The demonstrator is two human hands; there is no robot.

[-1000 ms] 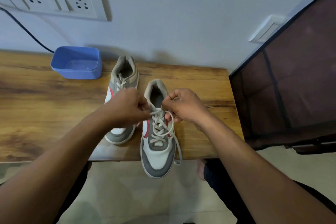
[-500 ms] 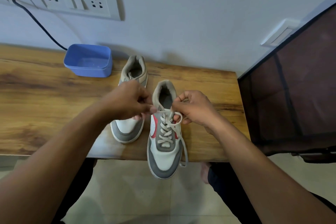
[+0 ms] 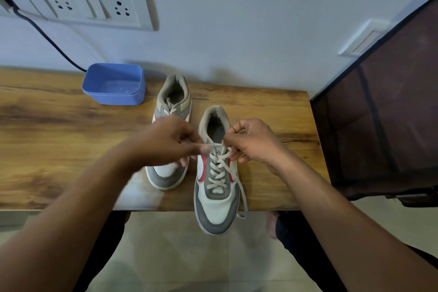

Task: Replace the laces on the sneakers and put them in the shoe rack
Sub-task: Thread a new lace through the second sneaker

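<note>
Since a second ago the hands had barely shifted; the lace (image 3: 219, 168) loop under the right hand (image 3: 254, 143) looked drawn smaller, and both shoes sat as before. Landmark: near sneaker (image 3: 216, 206), on the table (image 3: 59, 137) with its toe over the front edge. The left hand (image 3: 166, 142) hovered at its upper left and pinched a lace strand between thumb and forefinger. The right hand, at its upper right, had its fingers curled round the lace. A short strand ran taut between them over the tongue. The lace ends inside both grips were hidden, so I could not tell if there was a knot. One loose end hung off the sneaker's right side. The left fingertips were motion-blurred.

The second sneaker (image 3: 174, 99) lay just left and further back, its middle covered by the left hand. A blue tub (image 3: 111, 99) stood further left, by the wall. A dark covered rack (image 3: 384, 125) stood to the right, cut off by the frame, its contents not visible. Both forearms were cut off at the bottom. No brand or writing was readable on either shoe.
</note>
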